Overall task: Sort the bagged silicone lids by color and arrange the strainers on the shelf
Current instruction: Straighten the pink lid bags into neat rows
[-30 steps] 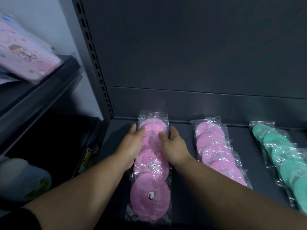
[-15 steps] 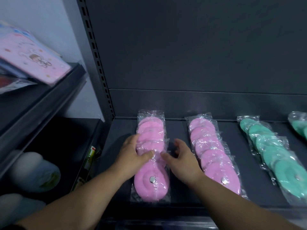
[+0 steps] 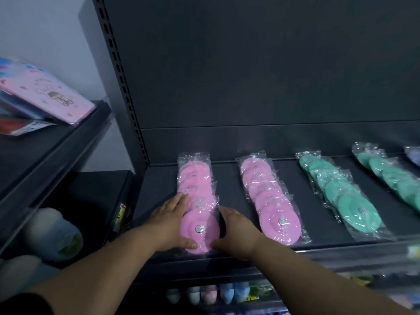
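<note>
Head view: both bare hands bracket the front end of the leftmost row of pink round silicone lids in clear plastic bags (image 3: 197, 201) on the dark metal shelf (image 3: 229, 178). Left hand (image 3: 169, 220) lies flat against the row's left edge, fingers extended, thumb touching the near rim of the front lid. Right hand (image 3: 236, 231) presses the right edge, fingers curled loosely around the bag's side. Neither hand closes on or lifts anything; both are open, squaring the row.

Layout: second row of pink bagged lids (image 3: 270, 196) well apart to the right, then a row of teal-green bagged lids (image 3: 338, 192), then another teal-green row (image 3: 391, 176) cut off at the frame edge. Colours look grouped so far. No strainers identifiable in view.

Risks (judgement):
- Front lid sits close to the shelf's front lip; a nudge toward the person could slide it off.
- Bags are slick and overlapped; uneven side pressure could fan the row crooked or shuffle the overlap.
- Right forearm crosses near the second pink row; a careless withdrawal could drag its front bag.

Writing: none legible. Pink illustrated flat package (image 3: 52, 96) on the upper left shelf carries cursive print, too blurred to read. Lower-shelf goods also blurred.
</note>
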